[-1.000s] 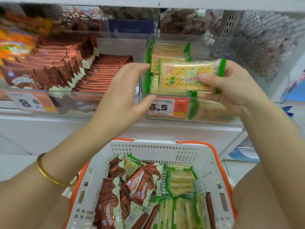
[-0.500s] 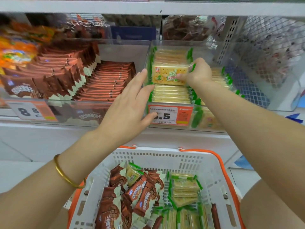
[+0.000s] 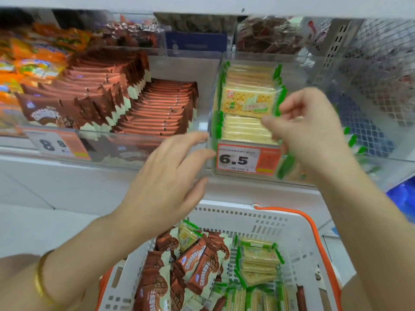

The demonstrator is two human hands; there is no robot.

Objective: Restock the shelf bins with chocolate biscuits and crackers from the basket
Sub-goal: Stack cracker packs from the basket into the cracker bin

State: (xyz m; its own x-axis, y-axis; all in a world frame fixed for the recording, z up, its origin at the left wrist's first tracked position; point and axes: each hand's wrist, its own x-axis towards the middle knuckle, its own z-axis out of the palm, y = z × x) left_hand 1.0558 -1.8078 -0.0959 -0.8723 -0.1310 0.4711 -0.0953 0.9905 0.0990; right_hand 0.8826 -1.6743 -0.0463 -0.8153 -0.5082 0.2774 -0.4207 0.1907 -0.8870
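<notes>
A green-edged cracker pack (image 3: pixel 244 101) lies on top of the cracker stacks in the clear cracker bin (image 3: pixel 292 173), which carries a 6.5 price tag. My right hand (image 3: pixel 310 135) hovers at the pack's right edge with its fingers loosely curled and nothing in them. My left hand (image 3: pixel 166 176) is open, fingers spread, its fingertips touching the bin's front left corner. To the left, the chocolate biscuit bin (image 3: pixel 139 140) holds rows of brown packs (image 3: pixel 157 108). Below, the white basket (image 3: pixel 247 218) holds chocolate biscuit packs (image 3: pixel 197 261) and cracker packs (image 3: pixel 258 259).
Orange snack bags (image 3: pixel 33 61) fill the far left of the shelf. A white wire-mesh divider (image 3: pixel 370 70) closes the right side behind the cracker bin. The basket has an orange handle (image 3: pixel 312 227). A shelf board (image 3: pixel 202 5) runs close overhead.
My right hand carried the cracker pack into the bin, let it go on the stack and drew back toward me. My left hand dropped slightly, staying at the bin's front corner.
</notes>
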